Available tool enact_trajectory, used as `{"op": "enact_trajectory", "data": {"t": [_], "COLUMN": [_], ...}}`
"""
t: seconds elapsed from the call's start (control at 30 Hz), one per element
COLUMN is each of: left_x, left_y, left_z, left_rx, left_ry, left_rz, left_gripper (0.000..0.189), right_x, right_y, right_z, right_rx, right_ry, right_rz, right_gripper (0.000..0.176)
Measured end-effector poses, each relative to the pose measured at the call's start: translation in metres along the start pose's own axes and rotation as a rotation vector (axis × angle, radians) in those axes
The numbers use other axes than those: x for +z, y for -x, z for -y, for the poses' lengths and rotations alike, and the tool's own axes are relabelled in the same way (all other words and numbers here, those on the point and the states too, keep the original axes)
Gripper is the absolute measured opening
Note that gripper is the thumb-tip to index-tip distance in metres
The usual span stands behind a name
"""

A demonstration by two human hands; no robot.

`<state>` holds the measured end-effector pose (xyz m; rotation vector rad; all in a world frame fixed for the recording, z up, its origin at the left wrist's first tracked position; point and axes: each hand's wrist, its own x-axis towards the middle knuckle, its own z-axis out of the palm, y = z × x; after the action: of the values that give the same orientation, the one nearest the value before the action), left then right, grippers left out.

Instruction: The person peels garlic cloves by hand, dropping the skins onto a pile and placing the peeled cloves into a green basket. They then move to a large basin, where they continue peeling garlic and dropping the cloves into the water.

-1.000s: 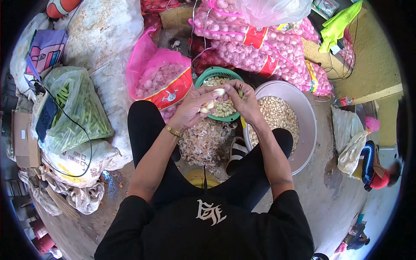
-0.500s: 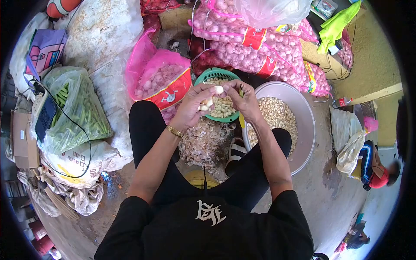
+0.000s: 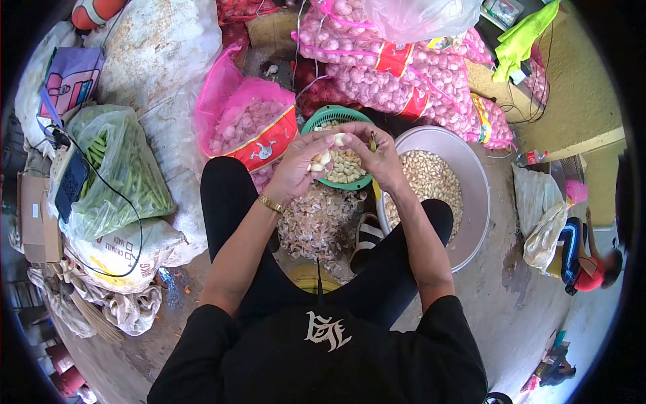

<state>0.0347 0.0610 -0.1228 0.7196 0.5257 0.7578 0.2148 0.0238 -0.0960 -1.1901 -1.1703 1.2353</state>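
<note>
My left hand (image 3: 296, 167) is closed around several pale garlic cloves (image 3: 320, 161), with a watch on its wrist. One clove (image 3: 340, 139) is pinched between its fingertips and those of my right hand (image 3: 381, 160). A small greenish-yellow piece (image 3: 373, 143) shows at the right fingers; I cannot tell what it is. Right below the hands stands a green basket (image 3: 308, 126) of peeled cloves. To its right, a wide pale basin (image 3: 476, 195) holds many cloves. A heap of garlic skins (image 3: 315, 225) lies between my legs.
An opened pink net sack of garlic (image 3: 250, 124) stands at the left of the basket. More full garlic sacks (image 3: 431, 84) are stacked behind. A plastic bag of green pods (image 3: 128, 172) sits at far left. Another person (image 3: 589, 269) is at the right edge.
Both hands stay over the basket, with only slight finger movement around the clove. The person at the right edge has shifted an arm.
</note>
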Motion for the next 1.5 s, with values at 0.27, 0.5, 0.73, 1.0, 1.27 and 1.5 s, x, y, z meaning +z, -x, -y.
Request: {"op": "enact_trajectory", "data": {"t": [0.27, 0.5, 0.73, 1.0, 1.27, 1.5], "left_x": [-0.012, -0.015, -0.017, -0.017, -0.003, -0.008], "left_y": [-0.004, -0.012, -0.017, -0.019, 0.002, 0.001], "left_z": [0.002, 0.012, 0.021, 0.022, 0.007, 0.004], "left_rx": [-0.051, 0.011, -0.021, -0.084, -0.152, -0.083], "left_ry": [0.243, 0.418, 0.489, 0.465, 0.170, 0.145], "left_rz": [-0.062, -0.235, -0.104, -0.242, -0.083, -0.073], "left_gripper": [0.036, 0.033, 0.031, 0.026, 0.028, 0.029], "right_x": [-0.012, 0.002, 0.027, 0.013, 0.006, 0.018], "right_y": [-0.010, 0.001, 0.008, 0.007, 0.003, 0.003], "right_z": [-0.005, 0.000, -0.012, -0.002, -0.001, -0.001], "right_rx": [-0.173, -0.283, -0.378, -0.058, 0.011, 0.026], "right_ry": [0.585, 0.443, 0.537, 0.074, 0.044, 0.001], "right_rz": [-0.288, -0.110, 0.043, -0.040, -0.141, -0.096], "right_gripper": [0.030, 0.029, 0.021, 0.013, 0.025, 0.019]}}
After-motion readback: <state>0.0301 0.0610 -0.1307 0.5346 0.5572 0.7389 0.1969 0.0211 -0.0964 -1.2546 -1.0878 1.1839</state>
